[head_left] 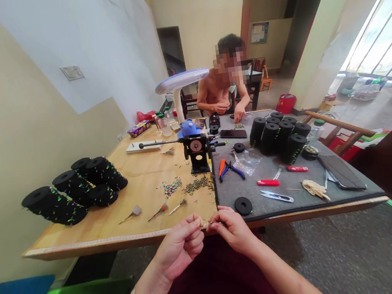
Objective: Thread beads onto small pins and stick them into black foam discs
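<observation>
Both of my hands meet just over the table's front edge. My left hand (184,240) is closed, thumb pressed on a curled forefinger; whatever it pinches is too small to name. Opposite it, my right hand (232,229) pinches a tiny dark piece I cannot make out. A black foam spool (243,205) lies flat just beyond my right hand. Small metal pieces (198,184) and coloured beads (172,186) lie in loose piles beyond my hands, with bundles of thin stems (178,206) nearer to me.
A black winding device (197,152) and a blue lamp (189,127) stand mid-table. Foam rolls (73,189) crowd the left, more rolls (272,138) the right. Pliers (230,169), thread snips (276,196) and a phone (233,134) lie on the grey mat (245,191). Another person (223,90) sits opposite.
</observation>
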Motion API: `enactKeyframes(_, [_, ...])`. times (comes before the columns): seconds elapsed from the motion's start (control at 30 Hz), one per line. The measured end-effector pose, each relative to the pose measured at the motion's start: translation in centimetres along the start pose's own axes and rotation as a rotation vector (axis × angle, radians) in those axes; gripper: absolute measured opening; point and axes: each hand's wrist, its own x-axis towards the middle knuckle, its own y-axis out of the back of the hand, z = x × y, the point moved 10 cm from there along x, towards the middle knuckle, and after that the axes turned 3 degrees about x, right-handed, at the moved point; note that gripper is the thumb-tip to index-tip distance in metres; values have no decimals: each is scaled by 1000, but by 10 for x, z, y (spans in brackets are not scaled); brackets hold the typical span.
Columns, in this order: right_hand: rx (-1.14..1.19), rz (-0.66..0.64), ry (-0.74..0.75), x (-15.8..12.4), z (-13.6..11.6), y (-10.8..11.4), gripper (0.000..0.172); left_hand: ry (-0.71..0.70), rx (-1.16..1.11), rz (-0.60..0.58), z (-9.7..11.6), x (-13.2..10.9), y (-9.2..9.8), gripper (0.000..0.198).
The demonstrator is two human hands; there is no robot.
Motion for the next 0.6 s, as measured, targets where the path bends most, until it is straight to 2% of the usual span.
enactKeyframes(0.07, [1, -9, 20, 1, -7, 2, 10, 18, 17, -1, -3, 1, 0, 27])
enactKeyframes(0.23, [12, 41, 61, 7, -27, 11, 17, 24, 74, 14, -3, 2, -3, 28])
enactKeyframes(0.37, [13, 65, 29, 12, -27, 9, 7, 18, 116, 26, -1, 0, -3, 27])
enactKeyframes(0.6, [34, 79, 45, 14, -24, 6, 10, 1, 120, 51, -2, 0, 3, 27])
